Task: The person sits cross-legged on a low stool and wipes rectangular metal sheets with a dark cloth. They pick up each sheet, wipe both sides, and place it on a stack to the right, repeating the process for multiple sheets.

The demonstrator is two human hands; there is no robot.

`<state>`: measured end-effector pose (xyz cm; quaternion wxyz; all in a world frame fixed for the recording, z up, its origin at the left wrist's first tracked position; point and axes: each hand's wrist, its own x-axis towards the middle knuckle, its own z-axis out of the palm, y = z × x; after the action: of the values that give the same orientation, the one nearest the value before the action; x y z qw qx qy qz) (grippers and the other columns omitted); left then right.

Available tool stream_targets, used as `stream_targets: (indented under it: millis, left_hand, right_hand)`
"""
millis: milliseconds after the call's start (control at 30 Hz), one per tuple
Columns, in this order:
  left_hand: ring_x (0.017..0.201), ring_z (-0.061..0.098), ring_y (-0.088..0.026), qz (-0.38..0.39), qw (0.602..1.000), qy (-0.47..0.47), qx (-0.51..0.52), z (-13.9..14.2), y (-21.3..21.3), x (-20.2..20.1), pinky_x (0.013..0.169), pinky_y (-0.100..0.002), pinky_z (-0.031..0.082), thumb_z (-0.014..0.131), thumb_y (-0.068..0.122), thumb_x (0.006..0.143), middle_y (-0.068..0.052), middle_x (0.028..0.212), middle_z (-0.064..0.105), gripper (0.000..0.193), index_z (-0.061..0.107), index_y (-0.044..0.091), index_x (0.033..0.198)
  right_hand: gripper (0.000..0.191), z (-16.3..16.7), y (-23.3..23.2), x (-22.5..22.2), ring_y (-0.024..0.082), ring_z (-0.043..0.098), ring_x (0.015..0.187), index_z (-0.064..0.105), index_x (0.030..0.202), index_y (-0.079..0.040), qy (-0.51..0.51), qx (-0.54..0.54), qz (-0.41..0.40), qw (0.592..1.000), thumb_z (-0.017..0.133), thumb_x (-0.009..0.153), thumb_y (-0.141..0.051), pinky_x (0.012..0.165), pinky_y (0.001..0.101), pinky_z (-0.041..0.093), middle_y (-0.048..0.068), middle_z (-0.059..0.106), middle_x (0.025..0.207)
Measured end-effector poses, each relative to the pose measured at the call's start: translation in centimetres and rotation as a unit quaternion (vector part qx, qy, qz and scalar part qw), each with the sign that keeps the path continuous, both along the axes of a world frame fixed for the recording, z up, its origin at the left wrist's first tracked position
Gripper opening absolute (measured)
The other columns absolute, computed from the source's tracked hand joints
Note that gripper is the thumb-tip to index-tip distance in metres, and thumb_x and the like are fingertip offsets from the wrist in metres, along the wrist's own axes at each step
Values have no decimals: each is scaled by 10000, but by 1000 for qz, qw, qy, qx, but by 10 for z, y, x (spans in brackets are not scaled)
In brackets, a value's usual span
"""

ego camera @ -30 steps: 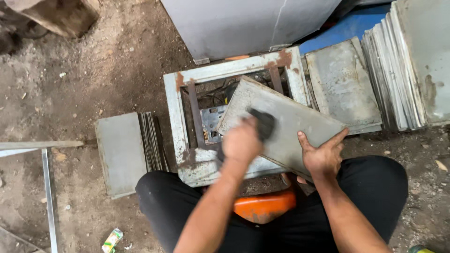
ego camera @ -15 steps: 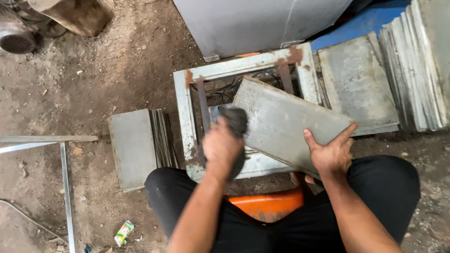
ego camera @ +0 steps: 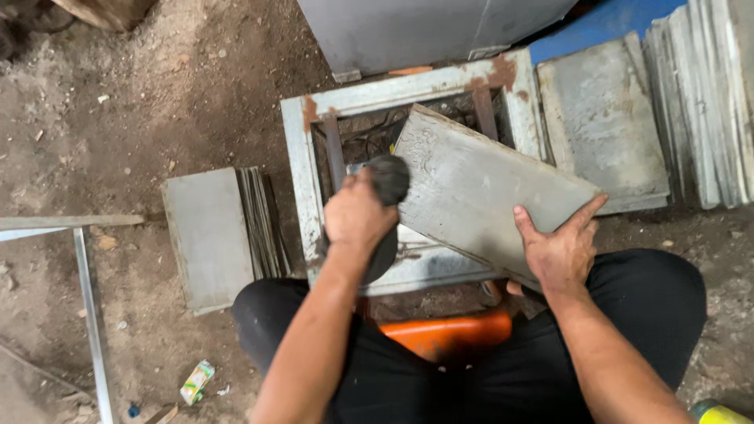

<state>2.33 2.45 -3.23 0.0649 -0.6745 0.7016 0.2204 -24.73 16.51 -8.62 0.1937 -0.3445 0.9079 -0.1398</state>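
A grey rectangular metal plate point(ego camera: 479, 188) lies tilted across a rusty white metal frame point(ego camera: 302, 157) on the dirt floor. My left hand point(ego camera: 357, 220) grips a dark hand tool with a round head point(ego camera: 389, 179), which looks like a grinder. Its head touches the plate's left edge. My right hand point(ego camera: 558, 251) holds the plate's near right corner, thumb on top and fingers spread along the edge. I sit on an orange seat point(ego camera: 448, 334) with my knees on either side of it.
A stack of similar grey plates point(ego camera: 208, 235) lies left of the frame. More plates point(ego camera: 707, 102) lean at the right, with one flat plate point(ego camera: 601, 118) beside them. A grey cabinet point(ego camera: 424, 27) stands behind. Metal bars point(ego camera: 86, 298) and a small carton point(ego camera: 196, 381) lie at left.
My left hand has drawn the tool from the middle of the plate across to its left edge. My right hand has kept its hold on the plate's corner.
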Motion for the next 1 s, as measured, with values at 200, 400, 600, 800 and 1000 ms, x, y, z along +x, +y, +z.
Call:
stream_targets:
  millis: [200,400,600,800,1000]
  left_hand:
    - [910,746,-328,-210,973,91,20,-5,18,-107,756,-459,621,710,178,822,-209,1078,695,457,585,32,1237]
    - [961,769,-333,-18,993,85,75,-6,-48,-61,886,-424,633,746,334,765,-191,1019,748,425,723,33,1064]
    - [857,725,-400,54,986,117,-104,-24,-65,-43,758,-489,597,773,328,762,-235,979,721,498,642,13,1125]
    - [785,721,-359,-128,988,89,3,-22,66,-55,661,-483,596,826,367,679,-195,974,675,683,533,9,1183]
    - [871,736,-331,-163,985,50,-34,-7,76,-32,711,-464,601,755,347,804,-163,1050,695,487,591,119,1201]
  right_hand:
    - [1362,-6,1,-3,555,554,1245,-56,1677,41,14,0,12,1000,765,813,-619,1069,561,464,395,493,1406]
    - [1391,-8,2,-6,543,562,1225,-31,1629,82,28,-5,25,999,798,820,-688,1012,557,482,399,499,1388]
    - [1394,-1,-1,-9,542,591,1192,3,1633,119,39,-37,55,997,788,839,-715,988,551,518,408,520,1376]
    - [1368,27,-27,-36,508,651,1118,208,1629,32,35,121,49,991,805,674,-745,941,569,538,356,636,1233]
    - [1134,33,-38,-42,535,661,1086,516,1304,88,-2,130,42,991,855,644,-770,916,581,548,377,675,1131]
